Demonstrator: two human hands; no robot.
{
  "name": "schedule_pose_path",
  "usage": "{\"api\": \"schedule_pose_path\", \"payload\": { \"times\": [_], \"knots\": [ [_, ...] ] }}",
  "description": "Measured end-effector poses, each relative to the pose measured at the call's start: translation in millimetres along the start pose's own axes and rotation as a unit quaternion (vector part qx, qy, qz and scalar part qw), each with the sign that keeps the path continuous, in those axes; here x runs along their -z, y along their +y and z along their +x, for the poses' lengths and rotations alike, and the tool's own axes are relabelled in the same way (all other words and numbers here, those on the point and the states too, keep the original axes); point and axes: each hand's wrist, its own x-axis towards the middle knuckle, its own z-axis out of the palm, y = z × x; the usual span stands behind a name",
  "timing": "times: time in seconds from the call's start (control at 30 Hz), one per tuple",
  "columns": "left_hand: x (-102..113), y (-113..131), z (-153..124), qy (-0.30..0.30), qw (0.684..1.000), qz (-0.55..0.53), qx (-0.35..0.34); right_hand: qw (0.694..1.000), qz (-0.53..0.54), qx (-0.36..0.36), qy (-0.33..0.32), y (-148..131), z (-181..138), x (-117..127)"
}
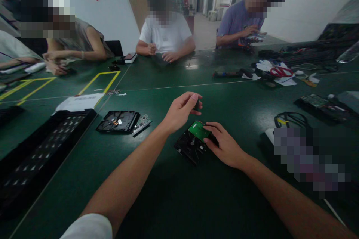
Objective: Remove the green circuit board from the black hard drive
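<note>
A black hard drive (188, 145) lies on the dark green table (174, 190) in front of me, with a green circuit board (198, 130) on its far end. My right hand (226, 145) rests on the drive's right side, its fingers curled onto the edge of the green board. Just above the drive hovers my left hand (181, 111), with thumb and fingers pinched on a small dark thing I cannot make out.
To the left lie an opened black drive (117, 121) and a loose circuit board (141, 123). A black slotted tray (36, 153) fills the near left. Red scissors (281, 71), cables and more drives lie to the right. Three people sit across the table.
</note>
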Motion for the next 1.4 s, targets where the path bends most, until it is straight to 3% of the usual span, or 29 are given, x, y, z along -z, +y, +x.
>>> {"api": "schedule_pose_path", "payload": {
  "times": [1.1,1.23,1.4],
  "knots": [
    [4.3,-15.3,4.4,0.086,0.996,-0.021,-0.024,1.000,-0.004,0.004,0.001,1.0,0.4,-1.0],
    [3.7,-12.5,3.4,0.076,0.997,-0.013,-0.020,1.000,0.002,-0.001,0.003,1.6,-0.4,-1.2],
    [3.6,-7.1,1.7,0.021,1.000,-0.009,-0.013,1.000,-0.003,-0.003,-0.001,1.2,0.1,-0.5]
  ]
}}
